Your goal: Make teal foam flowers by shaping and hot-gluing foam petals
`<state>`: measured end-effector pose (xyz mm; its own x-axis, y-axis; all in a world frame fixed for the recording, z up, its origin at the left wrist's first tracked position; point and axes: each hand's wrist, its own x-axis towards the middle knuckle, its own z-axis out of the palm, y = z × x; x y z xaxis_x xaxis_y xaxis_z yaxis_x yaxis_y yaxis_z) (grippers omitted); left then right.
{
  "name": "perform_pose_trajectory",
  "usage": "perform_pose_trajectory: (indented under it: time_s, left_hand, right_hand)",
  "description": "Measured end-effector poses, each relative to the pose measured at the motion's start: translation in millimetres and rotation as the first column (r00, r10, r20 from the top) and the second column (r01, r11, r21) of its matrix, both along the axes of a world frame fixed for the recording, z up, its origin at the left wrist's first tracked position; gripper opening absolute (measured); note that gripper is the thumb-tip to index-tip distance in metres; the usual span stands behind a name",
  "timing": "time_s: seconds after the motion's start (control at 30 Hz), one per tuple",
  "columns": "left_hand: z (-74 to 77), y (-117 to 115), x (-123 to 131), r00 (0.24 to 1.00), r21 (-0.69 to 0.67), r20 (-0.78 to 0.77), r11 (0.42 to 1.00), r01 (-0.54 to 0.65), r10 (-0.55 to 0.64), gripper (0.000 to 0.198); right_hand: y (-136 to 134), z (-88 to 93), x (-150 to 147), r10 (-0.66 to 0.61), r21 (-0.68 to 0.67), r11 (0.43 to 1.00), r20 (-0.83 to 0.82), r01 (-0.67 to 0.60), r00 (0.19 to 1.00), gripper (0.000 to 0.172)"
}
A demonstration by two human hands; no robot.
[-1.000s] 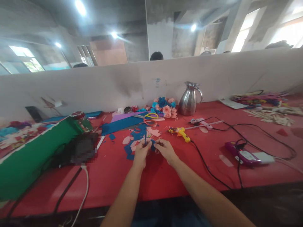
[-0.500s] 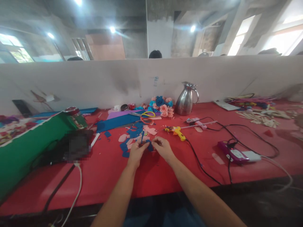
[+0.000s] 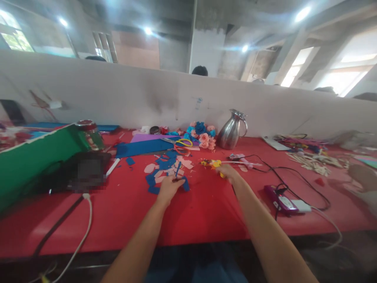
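Note:
My left hand (image 3: 170, 188) is closed in a pinch on a piece of blue paper (image 3: 185, 184). A thin blue rolled strip (image 3: 178, 169) stands up from the same fingers. My right hand (image 3: 227, 173) is at the handle of a yellow glue gun (image 3: 217, 163) lying on the table, its fingers closed around the handle and slightly blurred. From the rear of the gun runs a pale glue stick (image 3: 235, 162). Cut pieces of blue paper (image 3: 150, 180) and pink paper (image 3: 149, 168) lie scattered just beyond my left hand.
Scissors (image 3: 184, 142) rest on a blue sheet (image 3: 138, 148). Behind them are paper flowers (image 3: 203, 135) and a steel jug (image 3: 231, 131). A purple power strip (image 3: 281, 199) with cables lies right. Left stand a green box (image 3: 38, 161) and a jar (image 3: 89, 135).
My right hand has left the blue paper and moved right to the glue gun's handle. My left hand keeps hold of the blue paper. The view has tilted and shifted slightly.

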<state>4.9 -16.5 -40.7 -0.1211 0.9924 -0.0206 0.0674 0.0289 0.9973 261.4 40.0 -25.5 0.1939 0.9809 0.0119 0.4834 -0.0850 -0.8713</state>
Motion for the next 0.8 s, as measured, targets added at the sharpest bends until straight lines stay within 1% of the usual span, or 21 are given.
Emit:
perform_pose_trajectory:
  time_s: [0.1,0.17,0.3,0.37,0.4,0.43,0.53,0.7,0.77,0.8]
  left_hand:
    - [-4.2,2,0,0.998,0.010,-0.056,1.000,-0.012,0.012,0.010]
    - [-7.0,4,1,0.992,0.039,-0.122,0.999,-0.022,0.027,0.008]
    - [-10.4,6,3,0.977,0.067,-0.209,0.997,-0.029,0.043,0.006]
    - [-9.4,6,4,0.972,0.061,-0.232,0.998,-0.031,0.044,0.008]
    - [-8.1,5,4,0.968,0.058,-0.245,0.998,-0.033,0.047,0.009]
    - [-6.5,5,4,0.963,0.062,-0.265,0.998,-0.025,0.041,0.009]
    - [-1.6,3,6,0.951,0.067,-0.301,0.997,-0.049,0.067,0.011]
    - [-0.9,2,8,0.973,0.036,-0.221,0.997,-0.065,0.072,0.017]
    - [-2.4,3,8,0.976,0.028,-0.208,0.998,-0.064,0.069,0.017]
    - [-3.0,3,8,0.972,0.028,-0.227,0.998,-0.056,0.061,0.015]
  right_hand:
    - [-12,4.4,-6,0.122,-0.029,0.991,-0.215,-0.131,0.969,0.013]
    - [-24,7.8,-10,0.180,-0.009,0.981,-0.322,-0.193,0.929,0.014]
    - [-49,13.9,-13,0.223,0.014,0.968,-0.503,-0.250,0.835,0.031]
    - [-58,15.5,-12,0.217,0.005,0.964,-0.585,-0.265,0.781,0.034]
    - [-63,15.8,-11,0.214,-0.006,0.962,-0.605,-0.273,0.767,0.034]
    - [-66,16.0,-10,0.212,-0.023,0.959,-0.607,-0.283,0.766,0.033]
    - [-76,15.8,-7,0.225,-0.065,0.942,-0.605,-0.330,0.764,0.031]
    - [-89,15.8,-10,0.257,-0.027,0.925,-0.689,-0.379,0.677,0.028]
    - [-92,14.4,-13,0.269,-0.030,0.919,-0.682,-0.394,0.680,0.028]
    - [-92,13.2,-15,0.279,-0.023,0.919,-0.670,-0.394,0.688,0.029]
